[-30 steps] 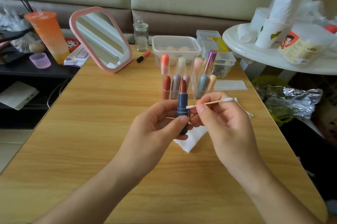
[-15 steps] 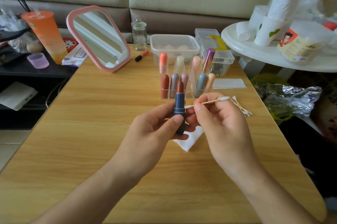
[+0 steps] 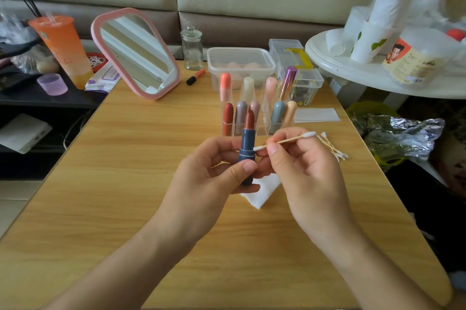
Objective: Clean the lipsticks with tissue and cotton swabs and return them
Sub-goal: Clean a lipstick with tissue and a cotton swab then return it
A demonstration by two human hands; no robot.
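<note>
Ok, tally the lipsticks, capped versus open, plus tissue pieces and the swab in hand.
Capped lipsticks in the clear organizer: 9
Open lipstick, left hand grips it: 1
Tissue pieces: 2
Cotton swab, right hand pinches it: 1
Total: 13
Loose swabs: too bunched to count.

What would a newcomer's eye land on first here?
At centre, the left hand holds an uncapped blue lipstick upright while the right hand pinches a cotton swab, its tip at the tube's side. Behind them stands a clear organizer of pastel lipsticks; a pink-framed mirror leans at the back left.
</note>
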